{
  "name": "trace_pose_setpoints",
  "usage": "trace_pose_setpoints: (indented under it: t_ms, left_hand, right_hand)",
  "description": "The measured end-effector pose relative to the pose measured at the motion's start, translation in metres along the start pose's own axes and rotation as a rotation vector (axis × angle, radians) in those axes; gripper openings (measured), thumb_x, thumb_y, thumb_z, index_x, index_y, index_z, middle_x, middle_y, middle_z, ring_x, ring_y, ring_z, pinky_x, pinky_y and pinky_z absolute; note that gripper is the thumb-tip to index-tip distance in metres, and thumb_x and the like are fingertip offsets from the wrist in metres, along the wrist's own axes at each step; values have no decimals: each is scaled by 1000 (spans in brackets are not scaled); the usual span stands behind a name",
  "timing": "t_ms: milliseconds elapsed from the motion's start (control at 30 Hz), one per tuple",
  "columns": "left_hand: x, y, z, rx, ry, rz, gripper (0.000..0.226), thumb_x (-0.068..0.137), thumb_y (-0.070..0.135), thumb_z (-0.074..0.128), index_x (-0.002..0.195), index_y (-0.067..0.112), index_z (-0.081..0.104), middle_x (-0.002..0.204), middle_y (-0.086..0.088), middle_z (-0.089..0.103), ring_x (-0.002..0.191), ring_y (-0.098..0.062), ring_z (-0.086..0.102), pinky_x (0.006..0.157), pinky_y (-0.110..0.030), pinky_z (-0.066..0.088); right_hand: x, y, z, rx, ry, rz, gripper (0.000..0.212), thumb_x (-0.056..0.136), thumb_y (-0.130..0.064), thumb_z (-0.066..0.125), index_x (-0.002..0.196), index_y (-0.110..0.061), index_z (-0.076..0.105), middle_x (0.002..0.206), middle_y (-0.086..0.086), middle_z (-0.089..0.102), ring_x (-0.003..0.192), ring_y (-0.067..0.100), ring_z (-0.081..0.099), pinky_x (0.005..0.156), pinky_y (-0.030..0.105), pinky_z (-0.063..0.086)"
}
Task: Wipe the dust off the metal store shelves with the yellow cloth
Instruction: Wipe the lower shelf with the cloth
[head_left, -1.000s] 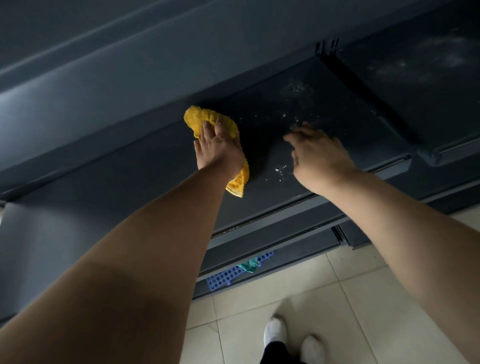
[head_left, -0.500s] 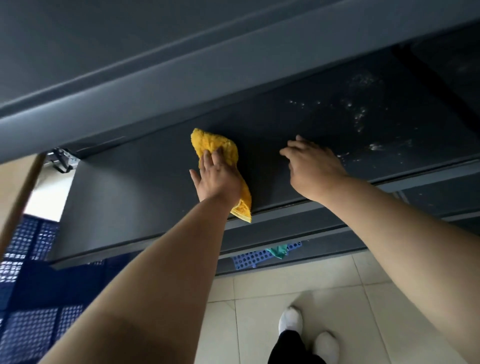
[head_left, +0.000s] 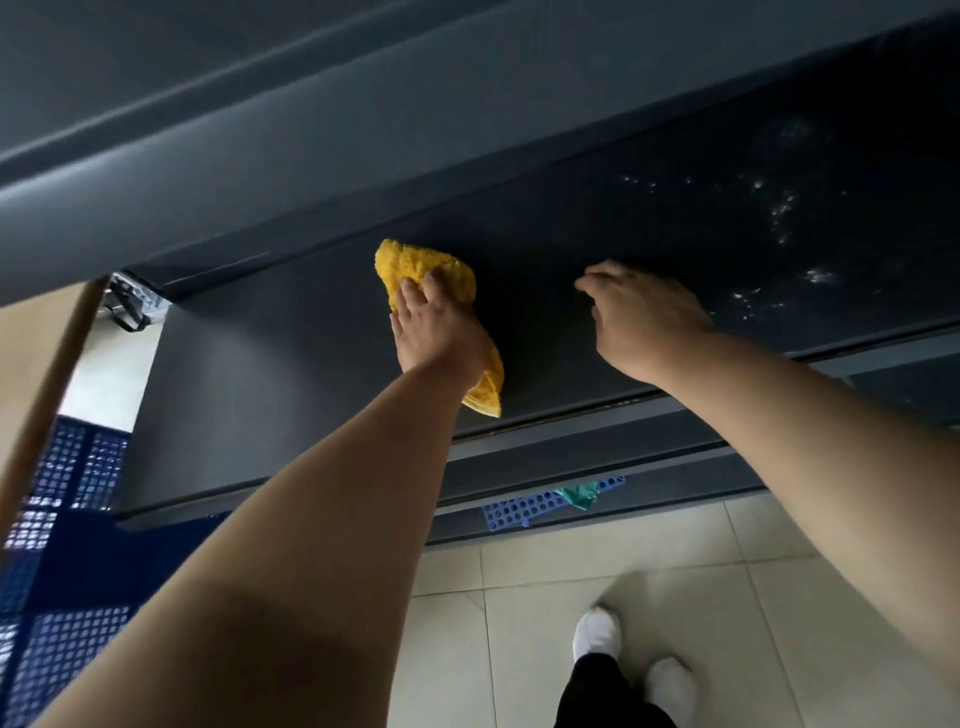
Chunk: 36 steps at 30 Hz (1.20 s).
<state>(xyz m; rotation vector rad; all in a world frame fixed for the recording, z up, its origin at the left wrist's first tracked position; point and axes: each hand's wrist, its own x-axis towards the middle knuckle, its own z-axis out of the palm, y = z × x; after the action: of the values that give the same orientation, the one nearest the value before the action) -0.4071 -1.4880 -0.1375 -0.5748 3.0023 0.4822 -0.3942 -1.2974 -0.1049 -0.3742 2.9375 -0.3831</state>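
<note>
A dark grey metal shelf (head_left: 270, 395) runs across the view at arm's length. On it lies the bunched yellow cloth (head_left: 415, 262), pressed down by my left hand (head_left: 436, 327), whose fingers lie on top of it while the palm covers its lower half. My right hand (head_left: 639, 317) rests on the same shelf to the right of the cloth, fingers loosely bent, holding nothing. White dust specks (head_left: 779, 218) dot the shelf surface to the right of my right hand. The shelf part left of the cloth looks plain grey.
A higher shelf (head_left: 311, 171) overhangs the one I touch. Lower shelf edges (head_left: 571, 457) step out below. A blue perforated panel (head_left: 519, 512) with a green rag lies near the tiled floor (head_left: 675, 561). Blue crates (head_left: 57, 571) stand at left. My white shoes (head_left: 597, 634) are below.
Both hands have slid left along the shelf with the cloth. The shelf's left end and the blue crates have come into view, and the dust specks now lie further right.
</note>
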Motion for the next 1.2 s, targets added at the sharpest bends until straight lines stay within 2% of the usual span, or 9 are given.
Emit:
trace_pose_setpoints:
  t_ms: [133, 233, 367, 567, 733, 967, 1067, 1200]
  left_hand:
    - [32, 0, -3, -13, 16, -15, 63, 97, 29, 37, 151, 11, 9, 159, -12, 5, 146, -25, 3, 119, -37, 3]
    - [49, 6, -3, -3, 15, -33, 67, 94, 23, 43, 151, 13, 11, 159, -8, 7, 146, -24, 7, 119, -37, 6]
    - [50, 26, -1, -46, 28, -10, 65, 89, 18, 47, 148, 15, 20, 157, -5, 18, 143, -29, 19, 116, -43, 19]
    - [31, 60, 9, -58, 23, 78, 60, 90, 19, 46, 145, 17, 24, 154, -7, 23, 139, -33, 25, 114, -46, 23]
    - [-5, 65, 16, -7, 16, 151, 63, 94, 19, 42, 150, 15, 14, 158, -10, 13, 144, -27, 15, 119, -40, 9]
    - [-59, 33, 12, -28, -2, 40, 62, 97, 26, 36, 152, 21, 6, 160, -4, 7, 146, -22, 9, 119, -40, 1]
    - [-72, 13, 3, -4, -12, -1, 63, 96, 28, 37, 151, 22, 7, 160, -4, 8, 146, -22, 10, 119, -40, 1]
    - [-82, -24, -9, 21, -5, -58, 64, 95, 25, 39, 151, 23, 9, 159, -4, 10, 145, -23, 13, 119, -41, 1]
  right_hand:
    - [10, 4, -2, -19, 46, -7, 46, 91, -7, 49, 136, -16, 46, 139, 3, 47, 122, 26, 48, 94, 39, 44]
    - [15, 9, -4, -9, 61, -15, 46, 91, -5, 49, 135, -17, 48, 140, 3, 47, 124, 26, 46, 97, 39, 43]
    - [8, 24, -8, 6, 61, -10, 45, 91, -5, 48, 134, -17, 50, 141, 1, 47, 126, 24, 45, 101, 39, 41]
    - [-7, 35, -14, 6, 41, -24, 42, 92, -10, 49, 133, -18, 51, 139, 0, 49, 124, 23, 47, 101, 39, 39]
    - [-21, 30, -12, -8, 5, -94, 44, 91, -6, 47, 133, -19, 51, 136, 0, 52, 122, 23, 49, 98, 40, 42]
    - [-36, 20, -11, -46, -81, -174, 44, 90, -6, 51, 132, -19, 52, 138, 1, 49, 121, 25, 48, 95, 39, 43]
    - [-39, 7, -7, -54, -95, -218, 36, 93, -13, 50, 128, -18, 55, 136, 1, 51, 119, 25, 48, 93, 39, 45]
    - [-39, -21, 2, -44, -115, -262, 32, 97, -22, 44, 126, -16, 57, 135, 2, 51, 122, 26, 46, 98, 42, 42]
